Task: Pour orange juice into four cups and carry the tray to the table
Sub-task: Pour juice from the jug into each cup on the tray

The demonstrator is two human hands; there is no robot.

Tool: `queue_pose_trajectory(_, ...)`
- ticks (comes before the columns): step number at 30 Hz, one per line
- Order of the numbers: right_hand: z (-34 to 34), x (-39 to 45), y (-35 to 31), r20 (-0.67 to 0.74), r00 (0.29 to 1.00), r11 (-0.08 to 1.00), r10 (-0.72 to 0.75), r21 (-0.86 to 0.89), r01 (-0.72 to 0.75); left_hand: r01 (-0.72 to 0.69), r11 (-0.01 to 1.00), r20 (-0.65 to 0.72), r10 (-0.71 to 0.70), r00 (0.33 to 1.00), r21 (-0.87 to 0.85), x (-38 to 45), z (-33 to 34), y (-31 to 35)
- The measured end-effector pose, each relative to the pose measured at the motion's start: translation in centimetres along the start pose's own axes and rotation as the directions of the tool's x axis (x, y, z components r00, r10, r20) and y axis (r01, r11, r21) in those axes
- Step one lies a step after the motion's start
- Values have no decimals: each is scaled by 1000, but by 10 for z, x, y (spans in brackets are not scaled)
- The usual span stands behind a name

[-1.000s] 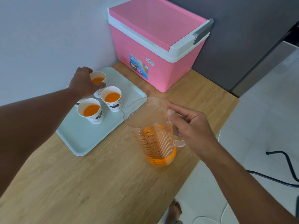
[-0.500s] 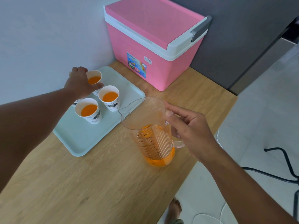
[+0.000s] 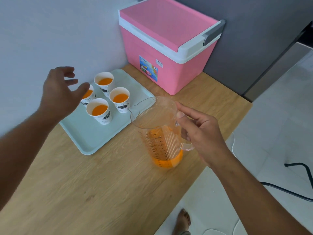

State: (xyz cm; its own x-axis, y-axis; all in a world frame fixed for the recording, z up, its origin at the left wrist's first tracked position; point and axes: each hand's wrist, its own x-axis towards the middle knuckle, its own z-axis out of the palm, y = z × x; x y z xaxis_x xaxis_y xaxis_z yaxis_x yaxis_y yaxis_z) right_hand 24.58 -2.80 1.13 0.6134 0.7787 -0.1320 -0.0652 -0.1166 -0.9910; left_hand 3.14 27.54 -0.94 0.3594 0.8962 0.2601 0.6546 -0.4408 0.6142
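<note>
Left hand (image 3: 59,92) lifted off cups | pitcher (image 3: 160,133) upright (spout toward tray (image 3: 94,138))

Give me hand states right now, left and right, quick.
Left hand: open, fingers spread above the cups, holding nothing.
Right hand: fingers curled round the jug handle; the jug stands on the counter.

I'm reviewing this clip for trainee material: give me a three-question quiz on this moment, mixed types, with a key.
1. How many cups on the tray hold juice?
2. True or false: the left hand grips a cup.
3. The pitcher stands: A) on the tray, B) on the wooden counter, C) on the pink cooler.

Key: 1. Four. 2. False; its fingers are spread above them. 3. B; the right hand is at its handle.
</note>
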Motion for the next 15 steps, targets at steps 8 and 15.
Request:
queue_pose_trajectory(8, -3, -10, 0, 26, 998, 996, -60, 63, 58, 195, 917, 328, -75, 942, -348, -175, 14, 51)
queue_pose_trajectory(15, -11, -19, 7, 39, 992, 981, -122, 154, 115, 340, 815, 398, -149, 905, -470, -257, 53, 95)
